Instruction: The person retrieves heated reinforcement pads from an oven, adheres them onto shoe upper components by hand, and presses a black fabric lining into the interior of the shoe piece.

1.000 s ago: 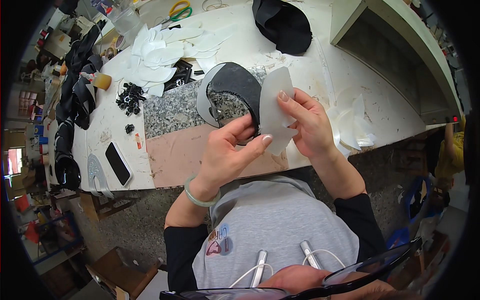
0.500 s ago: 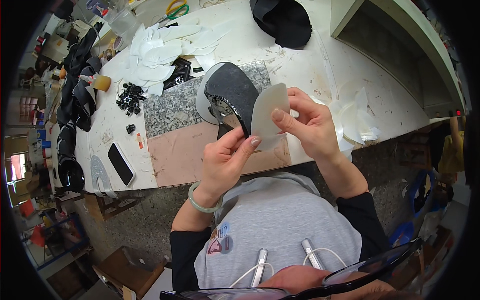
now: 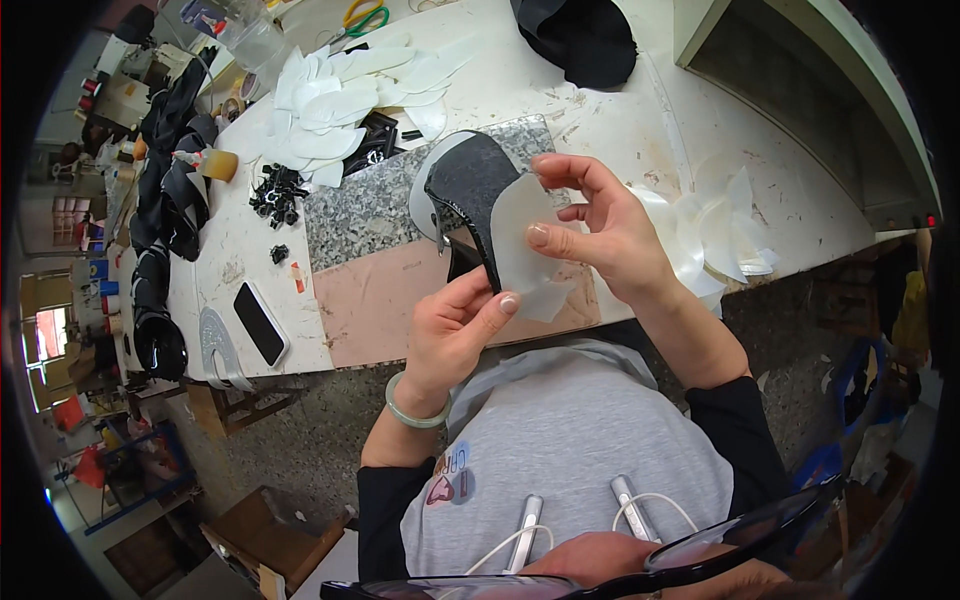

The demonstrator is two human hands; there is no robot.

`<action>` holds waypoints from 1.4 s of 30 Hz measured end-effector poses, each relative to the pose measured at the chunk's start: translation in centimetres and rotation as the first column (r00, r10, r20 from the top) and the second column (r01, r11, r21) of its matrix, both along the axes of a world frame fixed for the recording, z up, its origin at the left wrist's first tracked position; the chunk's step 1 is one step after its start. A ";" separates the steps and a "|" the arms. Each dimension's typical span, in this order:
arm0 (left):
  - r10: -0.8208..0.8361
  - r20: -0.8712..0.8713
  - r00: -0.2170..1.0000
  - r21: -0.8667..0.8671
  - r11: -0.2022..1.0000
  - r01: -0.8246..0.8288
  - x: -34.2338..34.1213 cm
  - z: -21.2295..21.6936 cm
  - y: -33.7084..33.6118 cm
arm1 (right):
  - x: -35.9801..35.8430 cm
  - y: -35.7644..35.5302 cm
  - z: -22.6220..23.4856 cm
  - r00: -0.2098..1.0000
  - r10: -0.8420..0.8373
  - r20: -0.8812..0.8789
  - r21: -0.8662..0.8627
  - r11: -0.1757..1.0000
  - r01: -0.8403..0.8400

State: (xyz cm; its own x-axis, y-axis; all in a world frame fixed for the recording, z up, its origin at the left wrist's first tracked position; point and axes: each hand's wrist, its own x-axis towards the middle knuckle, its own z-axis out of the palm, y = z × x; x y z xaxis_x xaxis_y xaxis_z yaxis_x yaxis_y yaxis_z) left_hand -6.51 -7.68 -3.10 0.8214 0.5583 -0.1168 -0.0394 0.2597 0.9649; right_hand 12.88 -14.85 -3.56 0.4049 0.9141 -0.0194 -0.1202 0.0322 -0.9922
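My left hand (image 3: 452,325) is closed, with thumb and fingers pinching the near end of a dark grey curved shoe-upper piece (image 3: 470,175) with a glossy black edge. The same thumb catches the lower edge of a translucent white stiffener piece (image 3: 518,235), which overlaps the upper's right side. My right hand (image 3: 600,225) holds this white piece from the right, thumb on its face and index finger at its top edge. Behind the upper shows another pale curved piece (image 3: 422,190). Both lie above a speckled stone slab (image 3: 350,225) and a pinkish-brown board (image 3: 375,310).
Loose white pieces (image 3: 330,100) lie in a heap beyond the slab, and more (image 3: 715,235) sit to the right. Small black parts (image 3: 275,195), a phone (image 3: 261,324), a glue bottle (image 3: 215,165) and scissors (image 3: 365,18) are leftward or far. A grey cabinet (image 3: 800,110) borders the right.
The white piece has been lowered and moved left against the upper, covering more of its right side. My right thumb has shifted left across it. The whole view has shifted slightly.
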 end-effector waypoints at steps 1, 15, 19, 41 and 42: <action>-0.002 0.022 1.000 -0.017 1.000 0.002 -0.2 -0.1 0.0 | -0.1 0.1 -0.2 0.998 0.022 -0.059 -0.015 1.000 -0.023; -0.016 0.025 1.000 -0.021 1.000 0.017 -1.6 -1.4 -0.7 | -0.8 0.6 0.0 0.816 0.108 -0.568 -0.053 0.985 -0.167; -0.036 0.072 0.997 -0.028 0.999 0.038 -2.4 -1.9 -0.5 | -0.2 1.0 -0.7 0.752 0.121 -0.648 -0.122 0.958 -0.259; 0.218 0.515 0.829 -0.195 0.972 -0.134 5.8 2.6 4.0 | 1.2 0.0 5.3 0.934 0.131 -0.332 0.165 0.983 -0.079; 0.192 0.515 0.835 -0.202 0.974 -0.100 6.0 2.9 4.2 | 1.1 0.1 5.3 0.974 0.072 -0.217 0.161 0.986 -0.037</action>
State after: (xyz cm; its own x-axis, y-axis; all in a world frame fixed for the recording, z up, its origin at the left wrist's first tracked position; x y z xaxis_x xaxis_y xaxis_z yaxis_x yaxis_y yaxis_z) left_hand -0.56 -3.43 -0.21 0.6936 0.6882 0.2128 -0.5804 0.3589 0.7310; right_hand 14.02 -14.79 1.70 0.3561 0.9336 0.0409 -0.3419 0.1709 -0.9241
